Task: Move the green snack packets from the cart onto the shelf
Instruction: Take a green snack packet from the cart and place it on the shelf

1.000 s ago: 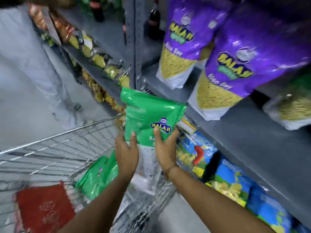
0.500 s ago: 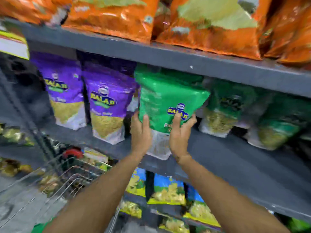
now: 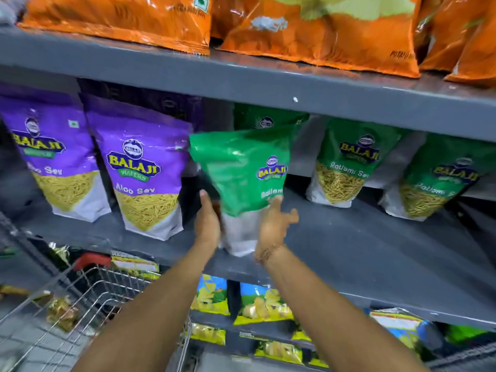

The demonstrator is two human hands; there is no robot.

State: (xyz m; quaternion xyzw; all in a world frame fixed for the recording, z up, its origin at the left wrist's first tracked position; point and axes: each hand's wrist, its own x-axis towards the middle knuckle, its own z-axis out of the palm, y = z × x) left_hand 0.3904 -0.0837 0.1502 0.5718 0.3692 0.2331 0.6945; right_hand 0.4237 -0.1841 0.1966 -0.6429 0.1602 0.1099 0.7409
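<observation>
A green snack packet (image 3: 241, 167) stands upright on the grey middle shelf (image 3: 362, 253), its pale base near the front edge. My left hand (image 3: 208, 221) lies flat against its lower left side. My right hand (image 3: 276, 221) is at its lower right, fingers spread and thumb pointing away, only the fingertips touching the packet. Another green packet (image 3: 265, 120) stands right behind it, and two more (image 3: 349, 162) (image 3: 440, 178) stand to the right. The wire cart (image 3: 88, 299) is at the lower left; its inside is mostly out of view.
Two purple packets (image 3: 139, 167) stand just left of the green one. Orange bags (image 3: 120, 20) fill the shelf above, whose edge hangs low over the packets. Blue and yellow packets (image 3: 257, 304) sit on the shelf below. Bare shelf space lies between the green packets.
The green packet went from above the cart up to the middle shelf and now rests on it. My right hand has spread its fingers and loosened its hold.
</observation>
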